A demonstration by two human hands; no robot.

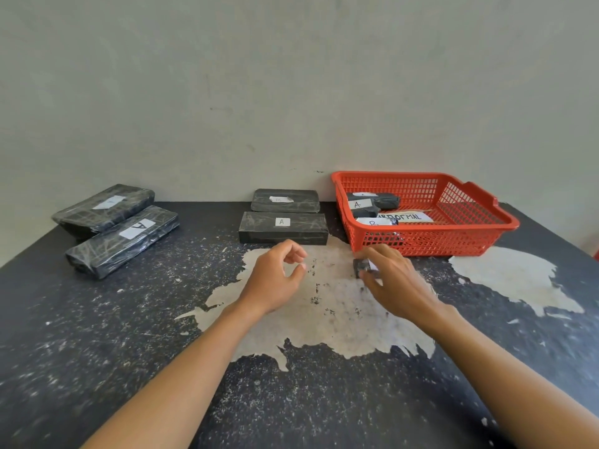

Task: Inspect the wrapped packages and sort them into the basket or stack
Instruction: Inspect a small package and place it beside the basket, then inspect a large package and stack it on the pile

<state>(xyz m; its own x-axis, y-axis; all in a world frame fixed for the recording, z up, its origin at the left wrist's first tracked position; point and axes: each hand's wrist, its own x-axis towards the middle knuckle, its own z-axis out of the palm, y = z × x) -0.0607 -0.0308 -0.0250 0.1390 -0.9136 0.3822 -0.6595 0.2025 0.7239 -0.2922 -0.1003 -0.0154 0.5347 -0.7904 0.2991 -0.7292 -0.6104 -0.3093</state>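
A pale plaster wall (291, 92) backs a black tabletop (97, 351) whose paint has flaked away in wide pale patches. At far right a red plastic basket (470, 244) sits against the wall. It holds several black-wrapped basket packages (376, 202) with white labels (an "A" and a "B" can be read) and a hand-lettered white paper strip (413, 217).

At far left two long wrapped packages lie angled, side by side and touching: the nearer long package (123, 243) is marked "A", and the farther long package (103, 207) has a paler label. In the middle, by the wall, the front block (283, 229) is marked "A". The rear block (285, 201) behind it has a label too blurred to read.

A person's bare forearms reach in from the lower edge. The left hand (275, 277) hovers just before the front block, fingers loosely curled, holding nothing. The right hand (395, 283) is at the basket's near-left corner, fingers and thumb curled over a small package (360, 266). The package is dark with a white patch, appears to rest on the tabletop and is mostly hidden by the fingers.
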